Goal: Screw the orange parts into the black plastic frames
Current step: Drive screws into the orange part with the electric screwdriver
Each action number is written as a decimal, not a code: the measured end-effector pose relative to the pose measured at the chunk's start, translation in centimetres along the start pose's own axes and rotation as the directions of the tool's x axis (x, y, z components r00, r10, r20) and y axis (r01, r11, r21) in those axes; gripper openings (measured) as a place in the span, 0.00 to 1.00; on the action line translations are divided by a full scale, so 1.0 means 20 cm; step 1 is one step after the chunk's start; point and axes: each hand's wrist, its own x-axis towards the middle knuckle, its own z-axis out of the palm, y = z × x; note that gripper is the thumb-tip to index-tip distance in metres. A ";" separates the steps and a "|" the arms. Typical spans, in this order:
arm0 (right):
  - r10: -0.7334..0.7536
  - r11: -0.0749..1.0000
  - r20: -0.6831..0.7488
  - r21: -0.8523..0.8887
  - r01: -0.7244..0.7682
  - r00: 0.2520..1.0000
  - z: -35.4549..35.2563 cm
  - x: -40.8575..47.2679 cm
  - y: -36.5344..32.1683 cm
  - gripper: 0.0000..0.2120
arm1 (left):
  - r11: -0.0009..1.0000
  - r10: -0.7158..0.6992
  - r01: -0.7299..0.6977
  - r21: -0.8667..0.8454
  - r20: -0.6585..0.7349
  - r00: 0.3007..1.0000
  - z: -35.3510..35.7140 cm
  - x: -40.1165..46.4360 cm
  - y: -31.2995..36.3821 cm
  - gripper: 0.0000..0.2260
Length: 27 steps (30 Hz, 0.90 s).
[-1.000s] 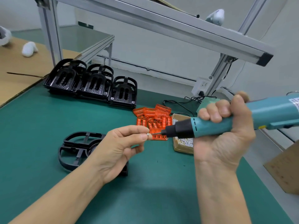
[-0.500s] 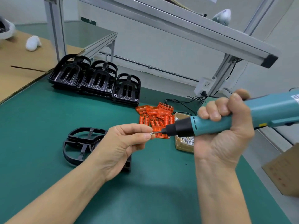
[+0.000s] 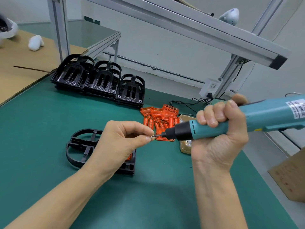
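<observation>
My right hand (image 3: 217, 134) grips a teal electric screwdriver (image 3: 231, 123), held level above the green mat with its black nose pointing left. My left hand (image 3: 118, 142) pinches a small screw (image 3: 153, 136) between thumb and forefinger, right at the driver's bit tip. Beneath my left hand lies a black plastic frame (image 3: 82, 146) on the mat, partly hidden; a sliver of orange (image 3: 128, 157) shows inside it by my palm. A pile of orange parts (image 3: 158, 116) lies just behind the two hands.
Stacks of black frames (image 3: 99, 80) line the back of the mat. A small tray of screws (image 3: 186, 144) sits under the driver. Cables and a socket (image 3: 209, 87) are at the back right, an aluminium rail (image 3: 181, 23) overhead, a cardboard box (image 3: 290, 177) at the right.
Both hands have kept the same pose, screw against bit. Only the view has shifted a little, with the scene sliding right and down in frame.
</observation>
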 end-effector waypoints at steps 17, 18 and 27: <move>0.139 0.988 0.013 -0.065 -0.138 0.990 -0.05 -0.02 0.17 0.08 | 0.659 -0.056 -0.060 0.749 0.129 0.990 -0.33 0.02 -0.10 0.21; 0.154 0.985 0.016 -0.086 -0.152 0.988 -0.06 -0.02 0.20 0.08 | 0.582 -0.100 -0.097 0.807 0.190 0.977 -0.32 0.01 -0.13 0.22; 0.227 0.946 0.089 -0.256 -0.198 0.970 -0.07 -0.04 0.36 0.09 | 0.418 -0.162 -0.185 0.889 0.274 0.948 -0.31 -0.03 -0.22 0.14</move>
